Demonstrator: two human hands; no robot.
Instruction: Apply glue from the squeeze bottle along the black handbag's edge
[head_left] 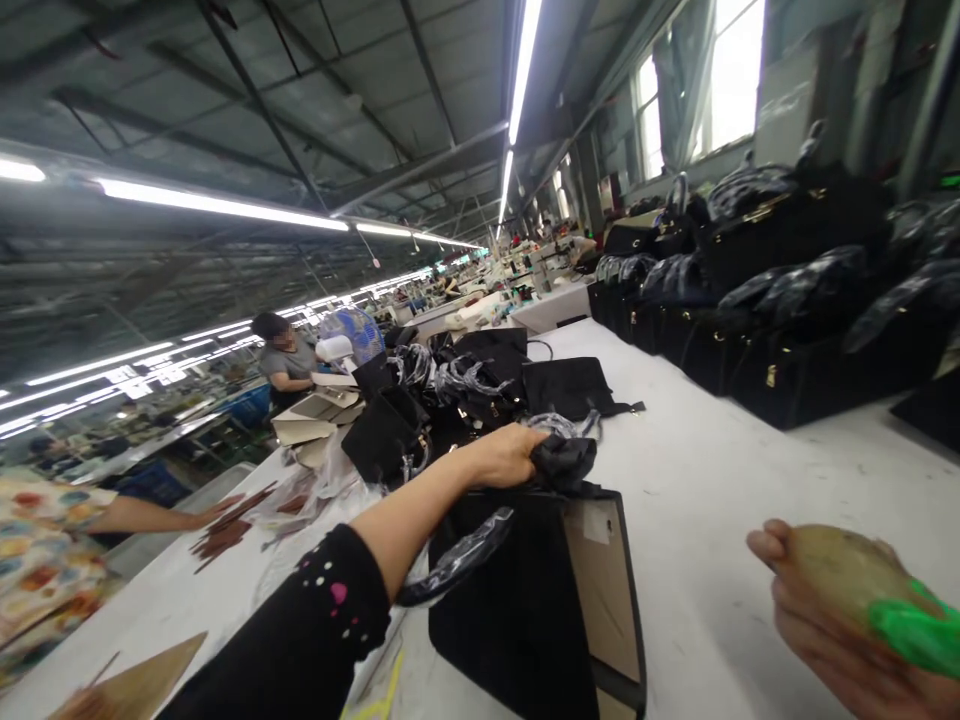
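Black boxy bag (510, 610) is on the white table (697, 480), directly in front of the person, with a beige panel (600, 580) showing at its right side and a curved dark handle wrapped in clear plastic (469, 560) at its left. The left hand (506, 455), coming from a black sleeve with white and pink dots (334, 590), reaches over the top of this bag, and its fingers are closed around a bunched black cloth (566, 460) at the upper edge. At the right, apart from the bag, the right hand (832, 640) has its fingers curled around a rounded tan object (847, 570); a bright green piece (919, 630) is beside it, but this part is blurred, so I cannot tell its material. Behind the bag lies a heap of black bags with plastic-wrapped handles (480, 375), and more black bags in a row (765, 350) stand along the right. On the left, a co-worker in a flowered top (45, 560) extends one hand (214, 510) to dark brown strips (232, 530).
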